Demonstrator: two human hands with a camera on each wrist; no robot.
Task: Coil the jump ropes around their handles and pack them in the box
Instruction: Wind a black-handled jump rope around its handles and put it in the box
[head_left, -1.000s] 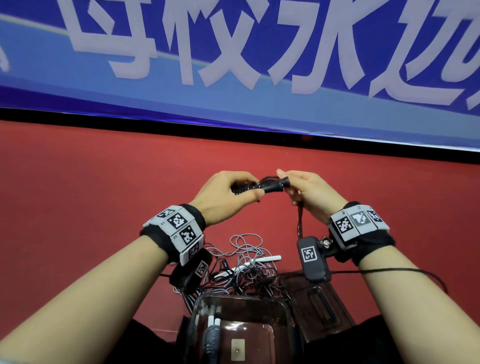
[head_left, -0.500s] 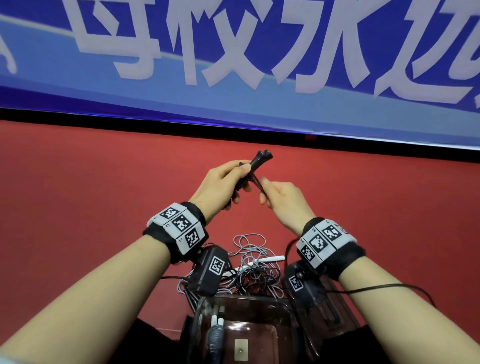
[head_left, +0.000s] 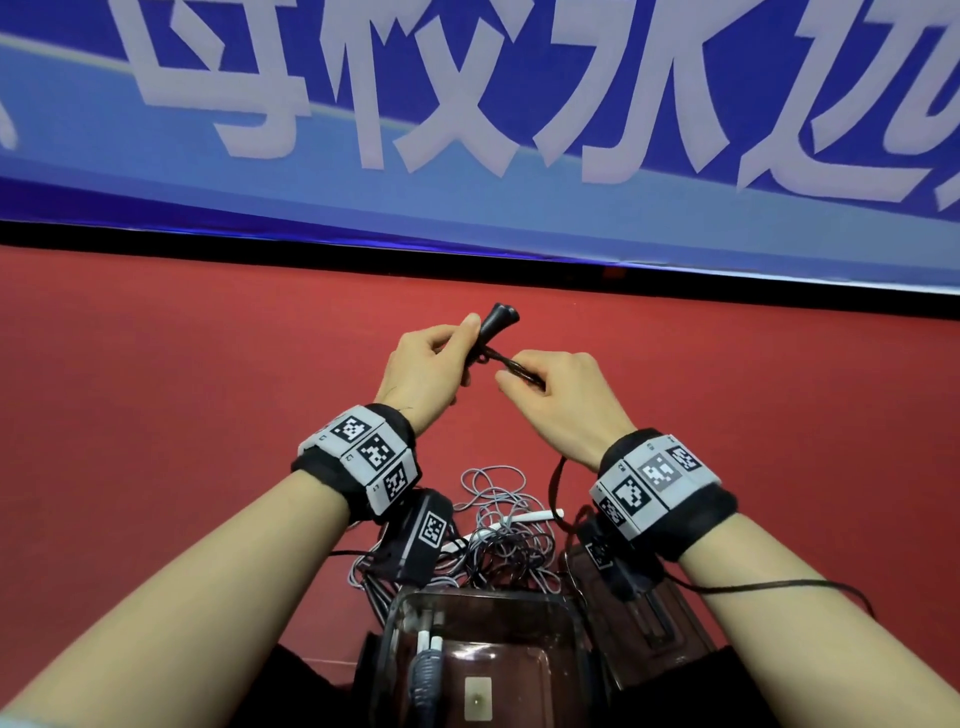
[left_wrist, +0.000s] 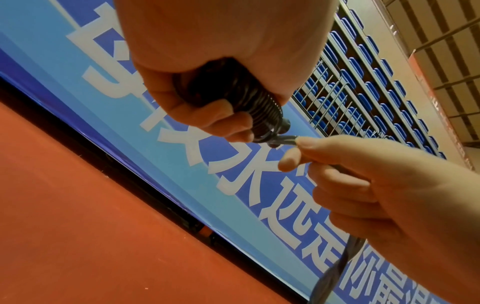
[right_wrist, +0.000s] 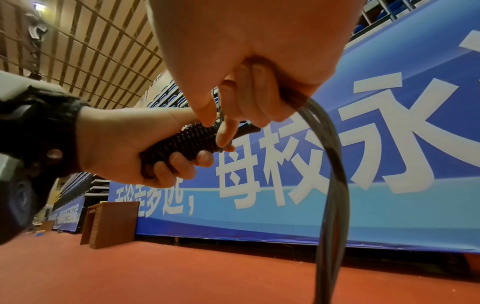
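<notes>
My left hand (head_left: 431, 364) grips the black jump rope handles (head_left: 496, 325), held together with their ends pointing up and away. Black rope is coiled in tight turns round the handles (left_wrist: 249, 102), seen also in the right wrist view (right_wrist: 187, 142). My right hand (head_left: 545, 384) pinches the loose black rope (head_left: 519, 366) close to the handles, and the tail (right_wrist: 335, 185) hangs down from its fist. A clear box (head_left: 519, 605) sits at my knees with a rope's white and grey handles (head_left: 428, 660) inside. A tangled grey rope with white handles (head_left: 509, 525) lies on the floor beyond the box.
The floor (head_left: 182, 415) is red all around. A blue banner with white characters (head_left: 467, 130) runs along the far wall. A dark box lid (head_left: 660, 639) lies right of the box. A brown wooden stand (right_wrist: 109, 224) is far off to the left.
The handles have swung from lying level to pointing up and away. My right hand dropped lower and now draws the rope out to the right of the handles.
</notes>
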